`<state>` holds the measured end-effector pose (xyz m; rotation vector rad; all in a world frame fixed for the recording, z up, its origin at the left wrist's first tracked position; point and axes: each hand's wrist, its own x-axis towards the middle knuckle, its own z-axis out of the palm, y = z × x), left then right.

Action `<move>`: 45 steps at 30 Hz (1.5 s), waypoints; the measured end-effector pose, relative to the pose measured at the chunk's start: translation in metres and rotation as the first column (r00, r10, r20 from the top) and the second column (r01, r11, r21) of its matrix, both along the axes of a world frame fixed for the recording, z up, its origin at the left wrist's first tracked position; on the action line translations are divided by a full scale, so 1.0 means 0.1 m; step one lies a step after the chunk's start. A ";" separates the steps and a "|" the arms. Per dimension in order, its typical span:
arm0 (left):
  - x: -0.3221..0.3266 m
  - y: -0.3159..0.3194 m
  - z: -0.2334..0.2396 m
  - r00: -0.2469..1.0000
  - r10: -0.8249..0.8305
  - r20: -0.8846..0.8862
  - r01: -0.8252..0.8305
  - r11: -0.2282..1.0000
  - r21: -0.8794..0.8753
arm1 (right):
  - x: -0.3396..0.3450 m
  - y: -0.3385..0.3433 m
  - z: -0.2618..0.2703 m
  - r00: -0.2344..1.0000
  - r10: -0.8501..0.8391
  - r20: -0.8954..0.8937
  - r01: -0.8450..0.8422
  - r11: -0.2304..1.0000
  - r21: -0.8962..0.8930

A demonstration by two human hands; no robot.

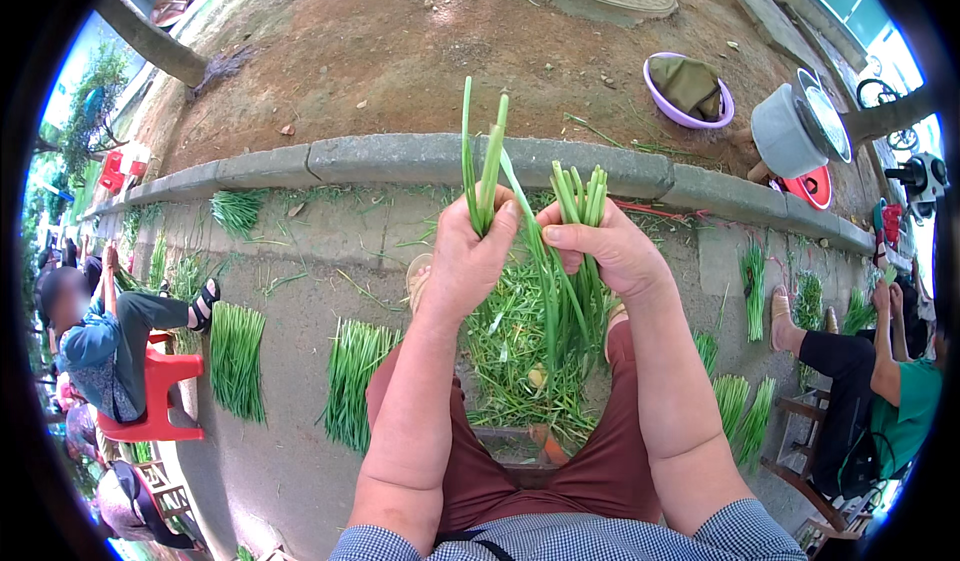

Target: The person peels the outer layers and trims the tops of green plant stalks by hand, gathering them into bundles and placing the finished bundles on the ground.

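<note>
My left hand is closed round a few thick green stalks, their pale cut ends pointing up. In my right hand is a fuller bunch of garlic chives, stems upward and leaves hanging below the fist. One long leaf slants between the two hands; my right thumb and fingertips pinch it. Under my hands, between my feet, lies a heap of loose green leaves and trimmings. A laid-out bundle of chives rests on the pavement beside my left leg.
Left of me a person sits on a red plastic stool, near another chive bundle. At the right sits a person in green. A concrete kerb crosses ahead; beyond it are a purple basin and a grey bucket.
</note>
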<state>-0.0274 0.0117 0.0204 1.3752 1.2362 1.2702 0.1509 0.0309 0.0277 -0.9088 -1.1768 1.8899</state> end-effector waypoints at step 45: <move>-0.02 0.04 0.04 0.959 -0.067 0.276 0.100 0.989 -0.106 | -0.03 0.00 -0.05 1.000 0.000 -0.014 0.000 1.000 0.007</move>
